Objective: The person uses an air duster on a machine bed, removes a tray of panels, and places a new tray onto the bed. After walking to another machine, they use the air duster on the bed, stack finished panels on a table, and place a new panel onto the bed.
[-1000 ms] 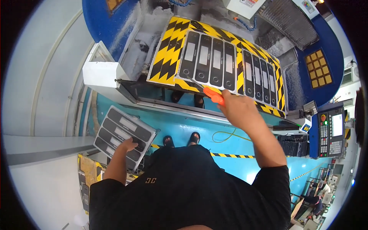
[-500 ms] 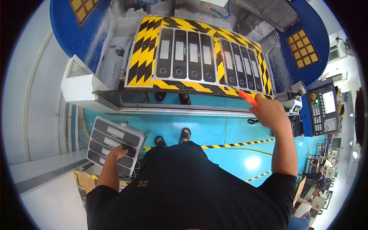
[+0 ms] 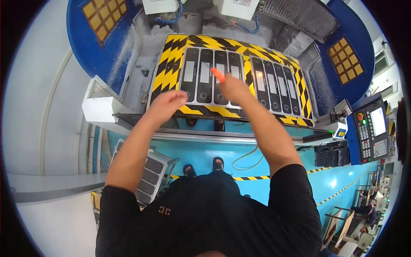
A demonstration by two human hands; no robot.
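Observation:
My right hand is closed round an orange-handled tool and hovers over the left group of black panels. What kind of tool it is I cannot make out. These long panels have rounded ends, a pale rectangle in the middle and a ring near the lower end. My left hand is at the lower left corner of that group, fingers loosely bent and apart from the thumb, with nothing visible in them. Whether it touches the sheet I cannot tell. A second group of black panels lies to the right.
Yellow-and-black striped tape surrounds both groups on the machine bed. Blue curved guards flank it, and white machine heads hang behind. A control panel stands right. Below my left forearm, a sheet of dark panels leans on a rack.
My left hand has left the leaning sheet and risen to the machine bed. My right hand has moved left with the orange-handled tool, from the right group to the left one.

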